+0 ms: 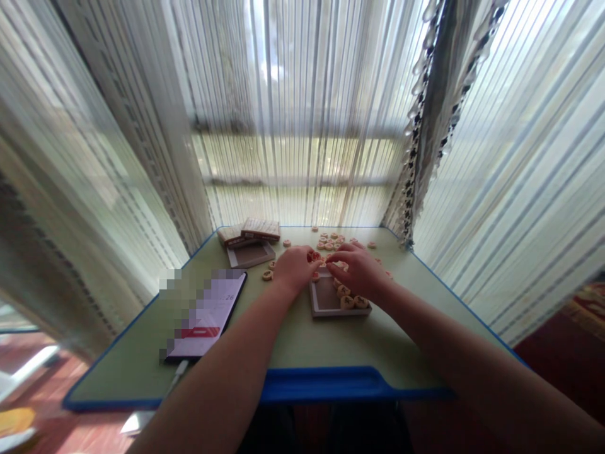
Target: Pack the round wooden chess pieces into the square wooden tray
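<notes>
Discs, round tan wood (347, 302), partly fill shallow grey-rimmed rectangular tray (325, 294); more beyond it on pale-green surface (302, 347). Left hand (293, 270), right hand (357, 268) curled near tray's far edge, can't tell grip. Likely mid-loading; next needs flat placement.

can make out "26" on the partly pixelated phone (222, 312) at the left; cannot read the dark and red characters on the round pieces (347, 302) in and beyond the tray (331, 313) to the right, nor the blurred print on the far left boxes (261, 227).
</notes>
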Demonstrator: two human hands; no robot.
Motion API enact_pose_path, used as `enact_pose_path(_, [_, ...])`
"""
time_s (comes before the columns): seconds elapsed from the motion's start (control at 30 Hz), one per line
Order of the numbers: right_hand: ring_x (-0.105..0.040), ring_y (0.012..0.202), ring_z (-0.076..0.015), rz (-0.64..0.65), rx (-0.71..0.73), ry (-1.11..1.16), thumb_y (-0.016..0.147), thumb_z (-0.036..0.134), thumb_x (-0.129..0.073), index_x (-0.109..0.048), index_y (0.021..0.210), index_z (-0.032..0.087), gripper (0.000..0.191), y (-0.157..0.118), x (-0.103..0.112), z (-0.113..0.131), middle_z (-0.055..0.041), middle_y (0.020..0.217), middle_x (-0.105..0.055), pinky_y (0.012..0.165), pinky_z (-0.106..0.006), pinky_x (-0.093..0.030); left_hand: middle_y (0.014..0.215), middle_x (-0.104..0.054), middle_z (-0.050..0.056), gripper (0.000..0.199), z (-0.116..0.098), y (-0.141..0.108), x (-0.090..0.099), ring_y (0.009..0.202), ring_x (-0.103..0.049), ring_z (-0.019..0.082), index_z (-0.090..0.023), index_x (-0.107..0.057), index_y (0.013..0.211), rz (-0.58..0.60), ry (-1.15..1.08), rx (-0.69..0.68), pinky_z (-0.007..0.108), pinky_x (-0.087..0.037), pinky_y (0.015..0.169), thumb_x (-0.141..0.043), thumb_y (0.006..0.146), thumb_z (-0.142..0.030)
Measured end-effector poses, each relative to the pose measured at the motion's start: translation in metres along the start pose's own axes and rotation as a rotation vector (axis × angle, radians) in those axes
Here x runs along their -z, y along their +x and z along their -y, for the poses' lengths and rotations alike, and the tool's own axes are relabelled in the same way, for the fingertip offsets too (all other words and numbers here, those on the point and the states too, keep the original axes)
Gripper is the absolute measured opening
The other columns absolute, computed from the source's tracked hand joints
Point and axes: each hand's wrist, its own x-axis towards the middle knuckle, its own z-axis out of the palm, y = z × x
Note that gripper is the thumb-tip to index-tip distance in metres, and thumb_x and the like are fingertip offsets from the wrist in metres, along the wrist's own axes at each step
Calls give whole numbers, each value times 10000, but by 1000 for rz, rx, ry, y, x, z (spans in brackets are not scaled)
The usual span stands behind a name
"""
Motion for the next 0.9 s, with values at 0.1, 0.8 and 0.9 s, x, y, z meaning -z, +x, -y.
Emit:
enact_pose_path(0.1, [-525, 882, -208, -44, -44, 1, 808, 333, -529, -685, 884, 198, 220, 1, -4, -5, -68, 897, -636, 835, -348, -381, 827, -668, 37, 238, -2, 0, 0, 763, -595, 160, -192, -662, 861, 0, -39, -113, 256, -446, 695, -551, 766, -379])
enact_pose_path(0.8, [-570, 669, -151, -79, -214, 168, 828, 400, -490, -676, 762, 164, 307, 5, -2, -8, -41, 714, -660, 624, -259, -396, 903, -651, 43, 255, -8, -5, 2, 833, -584, 160, -206, -624, 1026, -109, -80, -312, 274, -452, 781, -529, 809, -301])
enact_pose_path(0.9, [-568, 683, -155, -85, -206, 165, 826, 376, -491, -668, 778, 163, 281, 5, -3, -9, -46, 743, -658, 649, -271, -404, 898, -653, 51, 244, -9, -5, 3, 825, -585, 162, -199, -635, 1003, -87, -62, -308, 271, -452, 769, -519, 820, -311])
